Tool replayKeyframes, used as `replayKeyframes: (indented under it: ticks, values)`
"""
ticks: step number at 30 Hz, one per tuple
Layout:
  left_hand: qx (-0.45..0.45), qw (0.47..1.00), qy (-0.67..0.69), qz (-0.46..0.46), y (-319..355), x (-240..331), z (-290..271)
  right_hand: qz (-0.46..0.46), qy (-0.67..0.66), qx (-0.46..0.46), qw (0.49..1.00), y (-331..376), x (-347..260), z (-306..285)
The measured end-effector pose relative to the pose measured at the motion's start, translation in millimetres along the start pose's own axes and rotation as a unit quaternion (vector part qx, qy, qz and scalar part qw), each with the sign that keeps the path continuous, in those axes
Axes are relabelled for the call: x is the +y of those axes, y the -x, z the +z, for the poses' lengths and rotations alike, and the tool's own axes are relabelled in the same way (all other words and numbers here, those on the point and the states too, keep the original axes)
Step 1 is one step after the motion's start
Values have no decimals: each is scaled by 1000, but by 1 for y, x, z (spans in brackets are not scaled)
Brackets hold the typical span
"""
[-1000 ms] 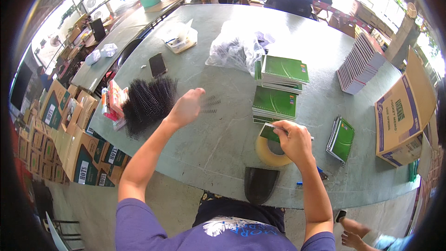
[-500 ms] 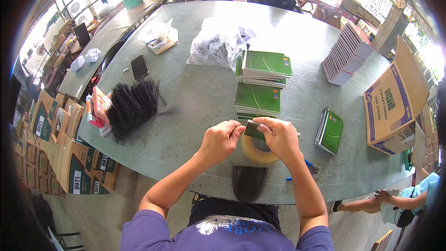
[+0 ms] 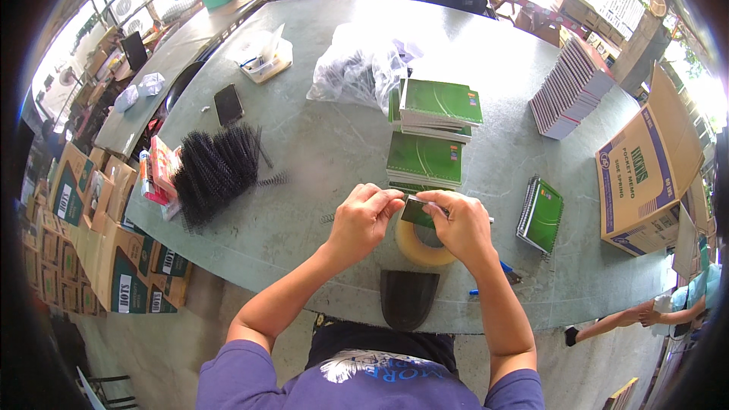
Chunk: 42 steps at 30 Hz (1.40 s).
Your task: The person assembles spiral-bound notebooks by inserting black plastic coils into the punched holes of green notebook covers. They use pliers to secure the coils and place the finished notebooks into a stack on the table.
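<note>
My right hand [image 3: 459,220] grips a small green notebook [image 3: 417,212] by its right part, above a yellowish ring [image 3: 414,247] like a tape roll. Close beside it, my left hand [image 3: 361,220] is closed in a pinch at the notebook's top left corner. The end of a thin dark spiral coil [image 3: 327,219] pokes out to the left of that hand; its other part is hidden by the fingers. Just beyond are stacks of green notebooks [image 3: 424,158]. To the left lies a heap of black spiral coils [image 3: 216,171].
Spiral-bound notebooks [image 3: 541,214] lie at the right, near an open cardboard box [image 3: 638,182] and a tall notebook stack [image 3: 573,91]. A plastic bag [image 3: 353,72], phone [image 3: 228,105] and tub [image 3: 269,64] stand further back. A black rounded object [image 3: 408,300] sits at the near edge.
My left hand has shifted slightly up, its fingertips now at the notebook's top corner. A coil end now shows left of it. The bystander at the right has moved.
</note>
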<state>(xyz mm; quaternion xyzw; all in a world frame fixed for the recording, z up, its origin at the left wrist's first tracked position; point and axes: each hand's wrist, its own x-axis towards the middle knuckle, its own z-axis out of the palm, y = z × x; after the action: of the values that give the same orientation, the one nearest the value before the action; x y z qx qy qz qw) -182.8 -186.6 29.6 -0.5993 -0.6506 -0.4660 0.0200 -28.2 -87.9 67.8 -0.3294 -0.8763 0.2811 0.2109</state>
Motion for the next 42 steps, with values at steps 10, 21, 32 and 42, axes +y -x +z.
replayKeyframes:
  ticks: [10, 21, 32, 42]
  values:
    - [-55, 997, 48, -22, -9, -7, -4, -50, 7, 15, 999, 1, 2, 5]
    - [-206, 975, -17, -83, -15, -16, -40, -104, -26, 74, 991, 1, 3, 21]
    - [-109, 945, -250, 181, 23, 25, -7, -89, 36, -1, 995, -5, -3, 14]
    - [7, 996, 77, 35, -6, 51, -45, 38, -392, 31, 918, 22, 75, -10]
